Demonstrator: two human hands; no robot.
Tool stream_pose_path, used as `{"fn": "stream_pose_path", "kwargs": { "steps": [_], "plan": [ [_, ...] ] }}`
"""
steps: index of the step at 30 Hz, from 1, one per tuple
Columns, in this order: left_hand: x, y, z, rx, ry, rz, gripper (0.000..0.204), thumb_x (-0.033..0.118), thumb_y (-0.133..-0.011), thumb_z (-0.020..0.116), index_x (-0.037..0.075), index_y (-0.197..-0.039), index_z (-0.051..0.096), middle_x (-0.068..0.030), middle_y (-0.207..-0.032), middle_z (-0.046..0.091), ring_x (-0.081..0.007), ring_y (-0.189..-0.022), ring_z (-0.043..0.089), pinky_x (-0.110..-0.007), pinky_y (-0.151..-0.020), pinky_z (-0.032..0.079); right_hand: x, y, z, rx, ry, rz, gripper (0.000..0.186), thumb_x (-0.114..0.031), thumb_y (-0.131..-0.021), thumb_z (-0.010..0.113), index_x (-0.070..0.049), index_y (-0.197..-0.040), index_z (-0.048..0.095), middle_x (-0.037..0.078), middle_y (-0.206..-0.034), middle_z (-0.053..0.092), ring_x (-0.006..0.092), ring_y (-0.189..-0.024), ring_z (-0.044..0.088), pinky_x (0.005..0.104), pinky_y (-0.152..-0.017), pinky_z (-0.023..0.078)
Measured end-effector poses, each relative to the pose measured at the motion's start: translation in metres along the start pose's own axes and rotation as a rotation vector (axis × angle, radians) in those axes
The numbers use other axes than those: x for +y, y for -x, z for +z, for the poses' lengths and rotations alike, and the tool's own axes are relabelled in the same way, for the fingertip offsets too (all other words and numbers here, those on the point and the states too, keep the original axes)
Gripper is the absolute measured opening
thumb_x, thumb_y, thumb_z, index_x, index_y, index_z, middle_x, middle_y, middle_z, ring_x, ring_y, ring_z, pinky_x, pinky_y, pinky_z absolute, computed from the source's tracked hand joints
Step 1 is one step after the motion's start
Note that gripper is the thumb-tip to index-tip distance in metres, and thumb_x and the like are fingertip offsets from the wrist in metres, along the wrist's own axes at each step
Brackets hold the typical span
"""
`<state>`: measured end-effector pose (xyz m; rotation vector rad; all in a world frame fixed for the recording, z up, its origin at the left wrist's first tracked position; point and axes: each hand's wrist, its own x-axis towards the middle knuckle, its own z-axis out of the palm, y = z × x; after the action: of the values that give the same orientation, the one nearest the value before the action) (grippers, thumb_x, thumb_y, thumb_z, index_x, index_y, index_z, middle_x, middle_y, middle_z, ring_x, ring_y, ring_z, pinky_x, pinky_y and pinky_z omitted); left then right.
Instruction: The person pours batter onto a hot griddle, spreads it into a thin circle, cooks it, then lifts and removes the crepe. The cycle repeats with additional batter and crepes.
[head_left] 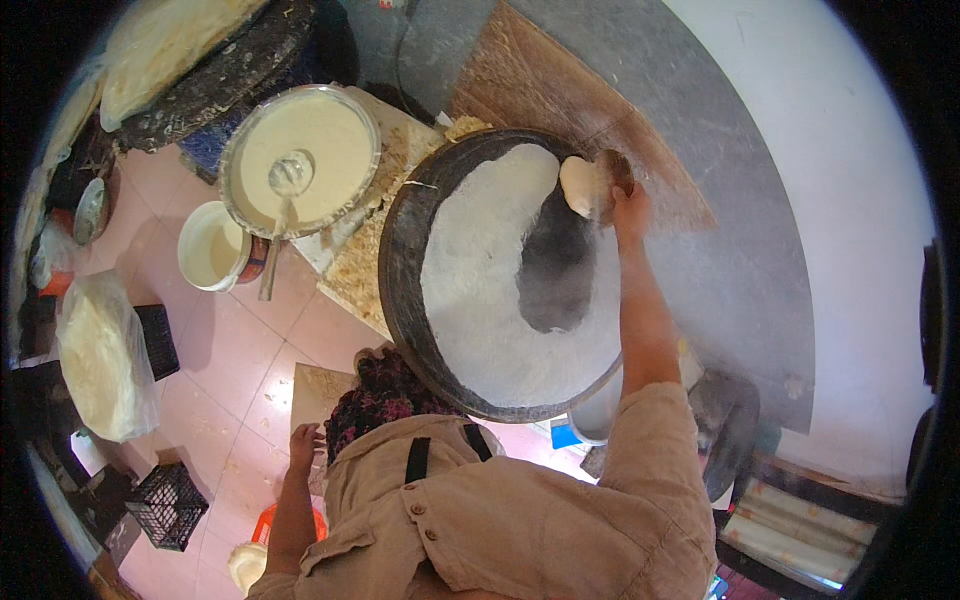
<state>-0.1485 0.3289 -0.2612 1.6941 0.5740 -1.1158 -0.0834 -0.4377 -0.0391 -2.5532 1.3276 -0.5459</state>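
A large round dark griddle stands before me, with pale batter spread over it in a broad curved band. Its middle and upper right still show dark metal, and light steam hangs there. At the far right rim my right hand is closed on a brown rounded spreader. A thick cream-coloured lump of batter sits against the spreader's left side. My left hand hangs low by my left side, holding nothing, its fingers loosely apart.
Left of the griddle, a wide basin of batter holds a ladle. A white bucket stands beside it. Bagged pale flatbreads and a black crate are farther left. A brown board lies behind the griddle.
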Motion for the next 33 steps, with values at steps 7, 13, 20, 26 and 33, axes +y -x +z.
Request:
{"fn": "stream_pose_path", "kwargs": {
  "steps": [7, 13, 20, 26, 33],
  "plan": [
    [0.004, 0.005, 0.003, -0.019, -0.022, 0.025, 0.034, 0.037, -0.095, 0.053, 0.009, -0.111, 0.060, -0.0068, -0.082, 0.064, -0.0180, -0.064, 0.064, -0.031, -0.055, 0.050, -0.012, -0.001, 0.006, 0.007, 0.328, -0.111, 0.034, -0.030, -0.084, 0.065, -0.015, -0.115, 0.060, 0.015, -0.101, 0.066, 0.0376, -0.091, 0.063, 0.0487, -0.075, 0.049],
    [-0.008, -0.006, 0.010, -0.027, -0.021, -0.013, 0.032, 0.035, -0.095, 0.054, 0.008, -0.111, 0.060, -0.0071, -0.081, 0.063, -0.0181, -0.063, 0.063, -0.031, -0.054, 0.051, 0.003, 0.040, -0.008, -0.219, 0.050, -0.385, 0.029, -0.024, -0.088, 0.059, -0.014, -0.115, 0.060, 0.014, -0.105, 0.065, 0.0358, -0.095, 0.061, 0.0451, -0.078, 0.049],
    [0.003, -0.006, 0.029, -0.020, -0.020, 0.044, 0.029, 0.030, -0.096, 0.050, 0.007, -0.111, 0.060, -0.0078, -0.080, 0.063, -0.0169, -0.061, 0.063, -0.030, -0.052, 0.051, 0.006, 0.094, -0.050, -0.426, -0.170, -0.333, 0.027, -0.022, -0.090, 0.056, -0.013, -0.115, 0.058, 0.014, -0.102, 0.065, 0.0350, -0.093, 0.061, 0.0423, -0.079, 0.048],
    [0.020, 0.003, 0.032, -0.007, -0.062, 0.044, 0.029, 0.029, -0.096, 0.050, 0.007, -0.111, 0.060, -0.0075, -0.081, 0.063, -0.0159, -0.062, 0.063, -0.028, -0.051, 0.050, -0.018, 0.067, -0.032, -0.299, -0.147, -0.380, 0.023, -0.024, -0.091, 0.056, -0.012, -0.111, 0.062, 0.013, -0.101, 0.065, 0.0325, -0.092, 0.062, 0.0397, -0.078, 0.049],
    [0.000, 0.009, 0.031, -0.014, -0.048, 0.032, 0.033, 0.034, -0.096, 0.051, 0.007, -0.113, 0.059, -0.0083, -0.085, 0.063, -0.0182, -0.067, 0.064, -0.031, -0.057, 0.052, -0.030, 0.122, -0.064, -0.472, -0.098, -0.506, 0.024, -0.023, -0.092, 0.055, -0.012, -0.111, 0.064, 0.013, -0.101, 0.065, 0.0324, -0.092, 0.062, 0.0396, -0.078, 0.048]
  ]
}}
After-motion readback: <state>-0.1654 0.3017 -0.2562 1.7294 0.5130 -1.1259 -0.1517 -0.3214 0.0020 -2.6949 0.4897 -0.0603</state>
